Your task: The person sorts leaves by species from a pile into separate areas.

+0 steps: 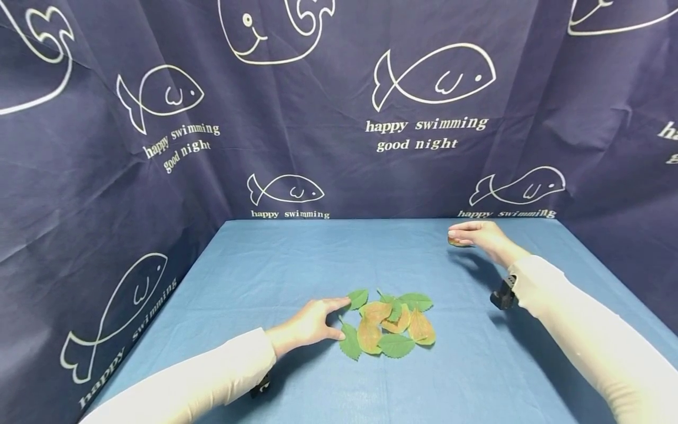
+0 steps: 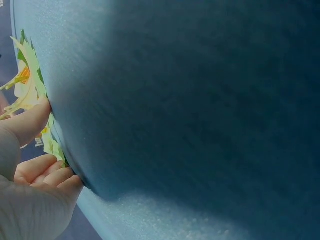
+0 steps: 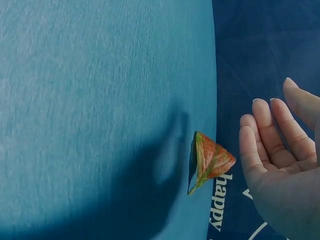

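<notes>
Both arms wear white sleeves (image 1: 217, 374), the left one lying nearer than the leaf cluster (image 1: 398, 321) and to its left. Against the cluster's left edge rests the left hand (image 1: 307, 324), thumb at the lower-left green leaf (image 1: 350, 343), index fingertip at the upper-left green leaf (image 1: 358, 298); these fingers are spread loosely, grasping nothing. The cluster, green and yellow-orange leaves overlapping, sits on a blue surface (image 1: 254, 277). Beyond it and to its right hovers the right hand (image 3: 285, 155), fingers gently bent and released. Just beside them, apart, a single reddish-orange leaf (image 3: 212, 159) rests on the surface. Farthest, behind the cluster, hangs a navy fish-print curtain (image 1: 318, 123).
</notes>
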Motion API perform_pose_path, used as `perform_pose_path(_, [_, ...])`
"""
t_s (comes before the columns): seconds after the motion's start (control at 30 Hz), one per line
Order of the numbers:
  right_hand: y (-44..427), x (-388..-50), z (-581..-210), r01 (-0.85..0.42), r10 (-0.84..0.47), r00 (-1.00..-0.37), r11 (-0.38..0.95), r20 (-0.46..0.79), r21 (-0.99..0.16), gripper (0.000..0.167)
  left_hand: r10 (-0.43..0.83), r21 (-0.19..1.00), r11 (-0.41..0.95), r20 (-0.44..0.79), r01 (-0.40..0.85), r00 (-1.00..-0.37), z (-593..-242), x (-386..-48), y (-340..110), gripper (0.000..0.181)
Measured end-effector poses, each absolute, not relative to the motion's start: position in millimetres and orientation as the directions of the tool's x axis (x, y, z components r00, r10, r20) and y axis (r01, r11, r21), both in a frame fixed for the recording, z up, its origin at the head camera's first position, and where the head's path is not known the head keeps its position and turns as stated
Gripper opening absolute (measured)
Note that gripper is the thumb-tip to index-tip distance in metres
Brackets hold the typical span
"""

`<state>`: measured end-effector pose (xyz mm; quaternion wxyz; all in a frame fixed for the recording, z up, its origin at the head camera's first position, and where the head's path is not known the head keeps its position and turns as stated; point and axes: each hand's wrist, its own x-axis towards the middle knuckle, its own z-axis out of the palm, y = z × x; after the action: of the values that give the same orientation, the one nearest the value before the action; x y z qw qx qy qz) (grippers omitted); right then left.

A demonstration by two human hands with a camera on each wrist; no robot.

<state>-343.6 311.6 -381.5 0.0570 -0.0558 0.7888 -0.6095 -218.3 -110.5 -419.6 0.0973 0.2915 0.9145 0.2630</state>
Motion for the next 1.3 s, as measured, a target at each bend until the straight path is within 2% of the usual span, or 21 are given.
perform_pose_path(0.27, [301, -338, -379, -0.039, -0.165, -0.986, 0.293, -0.010, -0.955, 0.047, 0.577, 0.541, 0.694, -0.024, 0.474, -0.817, -418, -217, -110, 0.073])
perform_pose_path(0.43, [295, -334, -376, -0.054, -0.172, -0.985, 0.321, -0.002, -0.946, 0.059, 0.577, 0.547, 0.692, -0.026, 0.471, -0.817, -420, -218, -111, 0.073])
perform_pose_path(0.77, [288, -330, -374, -0.059, -0.202, -0.979, 0.359, -0.016, -0.932, 0.058, 0.573, 0.555, 0.692, -0.034, 0.461, -0.819, -419, -218, -111, 0.073])
perform_pose_path(1.3, [280, -324, -372, -0.080, -0.274, -0.962, 0.350, -0.020, -0.933, 0.058, 0.570, 0.548, 0.697, -0.030, 0.463, -0.821, -420, -218, -110, 0.073])
